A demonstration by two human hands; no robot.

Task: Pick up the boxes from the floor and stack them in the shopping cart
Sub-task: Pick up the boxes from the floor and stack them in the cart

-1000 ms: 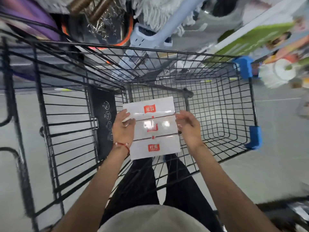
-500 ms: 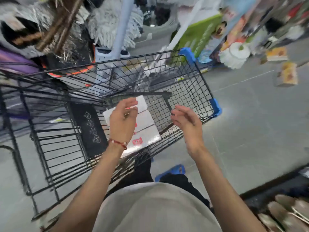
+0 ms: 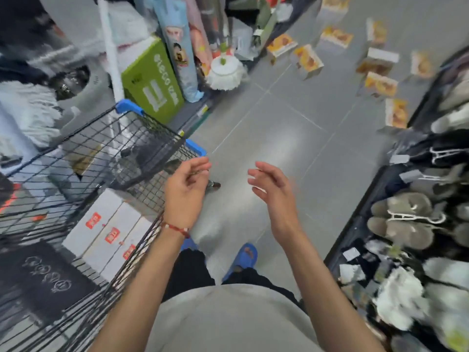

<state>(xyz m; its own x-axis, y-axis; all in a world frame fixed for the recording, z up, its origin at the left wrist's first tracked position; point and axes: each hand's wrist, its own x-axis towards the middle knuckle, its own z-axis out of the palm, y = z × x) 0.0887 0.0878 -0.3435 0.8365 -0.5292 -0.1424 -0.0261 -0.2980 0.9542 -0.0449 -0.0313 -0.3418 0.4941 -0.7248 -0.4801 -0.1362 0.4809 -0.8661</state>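
**Both hands empty by the cart**

Nothing is gripped at this moment. The left hand (image 3: 186,194) is seen raised at the right edge of the cart (image 3: 149,133), its fingers loosely curled and nothing pinched between them. A red bracelet (image 3: 175,228) is worn at that wrist. The right hand (image 3: 275,196) is held further right of the cart, over the grey floor (image 3: 266,138), with its fingers relaxed, slightly spread and also empty.

The white boxes (image 3: 106,232) are laid flat, side by side, in the bottom of the cart, and three red labels can be counted on top. They are placed below and to the left of the left hand, behind the wire wall, and are touched by neither hand.

The orange boxes (image 3: 308,60) are scattered on the floor well beyond the cart, far ahead of both hands. Some are stood upright and some are tilted, all of them blurred. A green carton (image 3: 152,82) is stood just past the cart's far corner.
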